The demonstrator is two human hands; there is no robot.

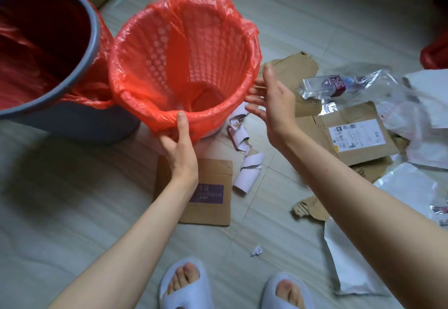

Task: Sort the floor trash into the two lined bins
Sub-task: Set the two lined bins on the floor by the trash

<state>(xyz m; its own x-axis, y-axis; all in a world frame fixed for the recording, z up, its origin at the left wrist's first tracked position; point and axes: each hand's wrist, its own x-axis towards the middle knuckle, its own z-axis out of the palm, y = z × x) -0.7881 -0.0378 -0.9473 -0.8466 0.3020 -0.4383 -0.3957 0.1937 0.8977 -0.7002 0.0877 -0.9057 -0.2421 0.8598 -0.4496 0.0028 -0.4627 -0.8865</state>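
The left hand (180,148) is pinching the red liner (169,117) at the basket (184,66) rim, the right hand (274,104) is hovering spread beside it, and trash (206,192) is lying on the floor; the tilted basket is risking tipping or shedding its liner.

A home, by the look of it — a room with a pale tiled floor (303,17), seen from above by someone standing in soft open-toed slippers (184,284). Household litter lies about: torn cardboard (358,136) with a shipping label, a paper roll (247,170), plastic mailers (349,265). Two small bins — a grey bucket (72,119) and a mesh basket (194,49) — wear thin red liners.
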